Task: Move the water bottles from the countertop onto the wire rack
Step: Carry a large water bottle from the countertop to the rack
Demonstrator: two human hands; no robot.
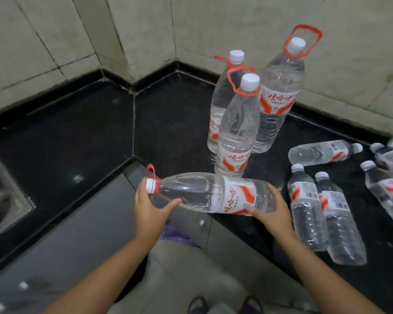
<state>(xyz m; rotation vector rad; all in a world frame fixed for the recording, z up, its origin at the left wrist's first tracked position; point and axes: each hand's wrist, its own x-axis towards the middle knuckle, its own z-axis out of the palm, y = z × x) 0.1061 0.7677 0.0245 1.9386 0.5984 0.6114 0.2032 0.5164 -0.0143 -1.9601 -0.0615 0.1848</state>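
Note:
A large clear water bottle [211,192] with a red-and-white label and a red carry loop lies on its side, held over the front edge of the black countertop [100,123]. My left hand [149,207] grips its neck end, thumb under the shoulder. My right hand [273,210] grips its base end. Three more large bottles stand upright behind it: one in front [237,132], one to the left rear [222,100], one to the right rear [278,96]. No wire rack is in view.
Several small bottles lie on the countertop at the right, two [306,209] [340,220] side by side near the edge and another [322,152] behind them. Tiled walls [145,30] close the corner. A sink edge [7,198] shows at far left. My shoes stand on the floor below.

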